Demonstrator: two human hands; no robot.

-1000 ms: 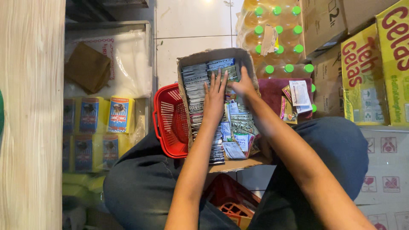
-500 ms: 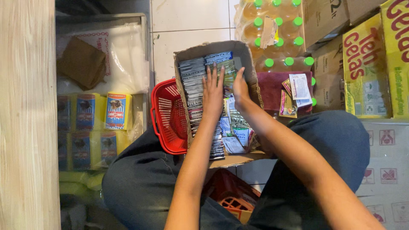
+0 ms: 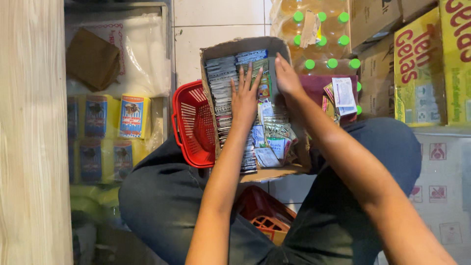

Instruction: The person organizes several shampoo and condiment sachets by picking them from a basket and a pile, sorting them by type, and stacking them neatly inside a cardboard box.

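Person seated, head view looking down at the lap. Cardboard box (image 3: 230, 49) sits across the knees, packed with small sachets (image 3: 223, 88) in tight rows on its 9 o'clock side and looser mixed packets (image 3: 274, 142) toward 5 o'clock.

Left hand (image 3: 244, 98): flat, fingers spread wide, palm down on the sachet rows near box centre. Holding nothing, just pressing or steadying.

Right hand (image 3: 287, 78): fingers together, fairly flat, resting on the packets at the box's 1 o'clock corner, against the far wall. Grip on any single packet: cannot tell, the fingertips are partly buried.

Red plastic basket (image 3: 191, 122) touches the box at 9 o'clock, partly under it. Second reddish-orange crate (image 3: 265, 221) is below the box at 6 o'clock, between the legs. Bottles with green caps (image 3: 319, 39) at 1 o'clock, just beyond the box. Yellow cartons (image 3: 422, 64) at 2–3 o'clock. Yellow-and-blue packs (image 3: 131, 115) on a shelf at 9 o'clock, well apart. Tiled floor (image 3: 221, 14) at 12.

Step, as a judgement: sorting or squaring up the sachets inside the box, both hands levelling the stacks; looks mid-way, since the 5 o'clock part is untidy. Next move probably calls for sliding the right hand toward the loose packets and pinching a few while the left holds the rows from toppling.
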